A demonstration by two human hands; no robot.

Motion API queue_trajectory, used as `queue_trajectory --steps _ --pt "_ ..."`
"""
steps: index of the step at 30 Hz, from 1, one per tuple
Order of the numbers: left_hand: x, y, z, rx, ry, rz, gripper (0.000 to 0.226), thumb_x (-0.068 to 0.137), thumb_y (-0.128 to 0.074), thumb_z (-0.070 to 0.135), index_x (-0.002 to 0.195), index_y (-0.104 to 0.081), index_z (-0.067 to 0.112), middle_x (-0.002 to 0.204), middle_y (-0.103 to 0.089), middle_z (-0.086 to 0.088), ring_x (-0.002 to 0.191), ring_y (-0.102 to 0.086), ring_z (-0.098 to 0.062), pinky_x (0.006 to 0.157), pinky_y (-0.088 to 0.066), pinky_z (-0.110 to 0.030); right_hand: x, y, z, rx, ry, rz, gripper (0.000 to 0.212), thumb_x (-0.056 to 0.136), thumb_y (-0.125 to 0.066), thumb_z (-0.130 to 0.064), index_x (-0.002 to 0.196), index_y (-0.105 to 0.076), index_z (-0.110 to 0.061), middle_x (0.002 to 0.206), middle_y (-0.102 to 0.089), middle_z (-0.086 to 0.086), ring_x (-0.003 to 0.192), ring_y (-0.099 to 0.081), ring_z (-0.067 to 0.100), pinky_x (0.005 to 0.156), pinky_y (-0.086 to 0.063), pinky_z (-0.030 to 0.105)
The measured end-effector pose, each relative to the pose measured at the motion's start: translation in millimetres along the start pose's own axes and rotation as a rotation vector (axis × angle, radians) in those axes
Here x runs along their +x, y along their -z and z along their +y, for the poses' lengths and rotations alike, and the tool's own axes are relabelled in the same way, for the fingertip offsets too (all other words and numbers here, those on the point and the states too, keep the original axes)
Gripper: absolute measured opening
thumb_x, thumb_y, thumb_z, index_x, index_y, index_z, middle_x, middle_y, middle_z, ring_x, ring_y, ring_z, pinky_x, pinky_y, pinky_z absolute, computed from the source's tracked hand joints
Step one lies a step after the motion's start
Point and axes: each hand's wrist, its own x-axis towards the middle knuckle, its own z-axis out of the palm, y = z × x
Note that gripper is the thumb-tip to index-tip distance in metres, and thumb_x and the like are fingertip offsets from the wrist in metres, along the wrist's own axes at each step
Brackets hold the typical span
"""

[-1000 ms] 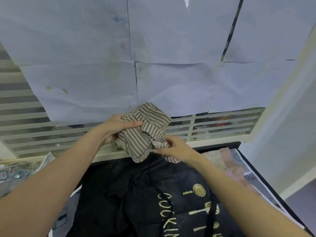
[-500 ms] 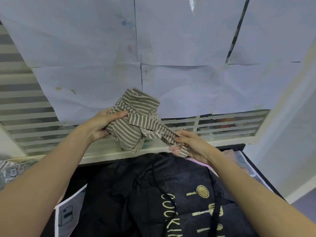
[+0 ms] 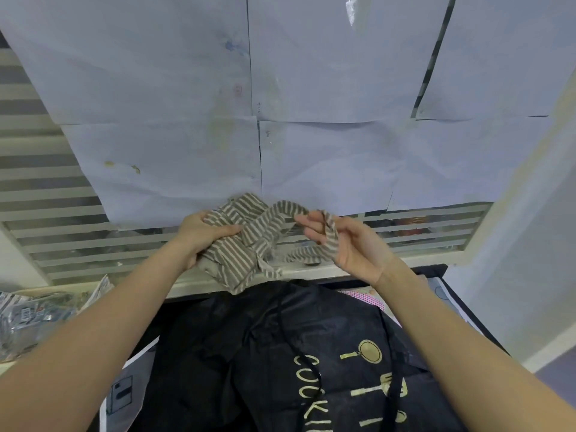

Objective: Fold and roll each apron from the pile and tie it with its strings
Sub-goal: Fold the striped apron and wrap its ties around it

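While the left hand (image 3: 199, 236) clamps the rolled brown-and-cream striped cloth apron (image 3: 240, 244) above the black printed apron (image 3: 280, 353), the right hand (image 3: 339, 241) pinches its striped strap (image 3: 330, 241); soft, light, likely unrolling unless gripped mid-bundle.

The left hand (image 3: 202, 236) covers the 9 o'clock side of the striped apron bundle (image 3: 240, 244), hiding how its fingers lie behind the cloth. The striped string (image 3: 330, 241) passes across the right hand (image 3: 346, 244); whether it is pinched or only draped cannot be told. The black apron (image 3: 265, 353) runs off the 6 o'clock edge, its gold lettering (image 3: 311, 397) cut short. The worktop (image 3: 464, 310) lies almost wholly under cloth. Things behind the slatted window (image 3: 405, 226) are too blurred to name.
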Motion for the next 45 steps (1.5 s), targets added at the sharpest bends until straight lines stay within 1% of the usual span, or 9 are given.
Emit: queue_trajectory --steps 5,9,12,15,23,29,34,39,45 --pt "-6 -16 1 0.013 -0.036 -0.030 0.062 0.067 -0.083 0.015 0.121 -0.054 0.010 0.109 -0.065 -0.008 0.090 -0.064 -0.020 0.068 -0.050 -0.027 12 -17 -8 0.046 0.161 0.298 0.056 0.072 -0.053 0.005 0.126 -0.050 -0.010 0.130 -0.044 0.026 0.078 -0.072 0.026 0.056 -0.059 0.029" --pt "-11 -11 2 -0.055 -0.063 0.001 0.055 0.068 -0.082 0.015 0.117 -0.057 0.012 0.104 -0.066 -0.004 0.086 -0.064 -0.016 0.064 -0.049 -0.025 10 -1 -12 0.321 0.241 0.478 0.023 0.096 -0.048 -0.018 0.118 -0.050 -0.011 0.136 -0.036 0.032 0.083 -0.070 0.031 0.050 -0.057 0.031" --pt "-16 -18 0 -0.104 -0.094 0.005 0.050 0.068 -0.081 0.012 0.113 -0.059 0.011 0.101 -0.068 -0.004 0.083 -0.065 -0.015 0.064 -0.050 -0.024 8 9 -8 0.288 0.101 0.533 0.076 0.093 -0.049 -0.047 0.146 -0.022 0.000 0.145 -0.029 0.033 0.124 -0.046 0.042 0.082 -0.055 0.045" --pt "-20 -25 -1 -0.179 -0.118 -0.020 0.046 0.069 -0.080 0.011 0.111 -0.060 0.012 0.102 -0.068 -0.004 0.086 -0.066 -0.016 0.067 -0.051 -0.025 4 11 -1 0.005 -0.097 0.599 0.092 0.088 -0.043 -0.064 0.142 -0.023 0.008 0.136 -0.041 0.034 0.113 -0.055 0.042 0.076 -0.055 0.047" --pt "-32 -33 23 0.171 -0.170 -0.519 0.041 0.073 -0.074 0.004 0.105 -0.061 0.027 0.099 -0.072 0.007 0.092 -0.067 -0.009 0.078 -0.053 -0.019 1 5 -11 -0.786 -0.431 0.339 0.047 0.096 -0.038 -0.049 0.106 -0.064 -0.011 0.099 -0.070 0.010 0.081 -0.068 0.023 0.077 -0.057 0.039" --pt "-25 -30 18 0.116 -0.105 -0.467 0.056 0.068 -0.077 0.007 0.120 -0.059 0.020 0.105 -0.071 0.002 0.098 -0.066 -0.013 0.087 -0.051 -0.025 -1 -10 -36 -0.804 -0.299 0.272 0.073 0.069 -0.052 -0.066 0.121 -0.059 -0.015 0.112 -0.068 0.009 0.088 -0.068 0.024 0.074 -0.060 0.036" --pt "-22 -46 9 0.073 -0.029 -0.368 0.069 0.059 -0.084 0.015 0.123 -0.058 0.019 0.108 -0.069 -0.003 0.098 -0.066 -0.020 0.085 -0.052 -0.033 6 -21 -31 -1.020 -0.289 0.245 0.057 0.076 -0.068 -0.043 0.125 -0.051 -0.020 0.119 -0.064 0.002 0.111 -0.061 0.019 0.098 -0.049 0.041" --pt "-20 -45 0 -0.068 0.099 -0.301 0.070 0.053 -0.083 0.016 0.119 -0.061 0.009 0.106 -0.070 -0.009 0.094 -0.067 -0.023 0.076 -0.054 -0.032 -7 -19 -34 -0.847 -0.254 0.187 0.084 0.062 -0.079 -0.030 0.135 -0.041 -0.009 0.108 -0.067 0.003 0.088 -0.064 0.012 0.076 -0.056 0.025" --pt "-24 -52 3 -0.026 0.035 -0.378 0.053 0.061 -0.082 0.011 0.111 -0.064 0.016 0.101 -0.072 -0.004 0.090 -0.068 -0.018 0.071 -0.053 -0.027 6 -20 -28 -0.940 -0.311 0.208 0.066 0.072 -0.076 -0.026 0.127 -0.046 -0.007 0.114 -0.066 0.009 0.099 -0.066 0.020 0.088 -0.055 0.035"
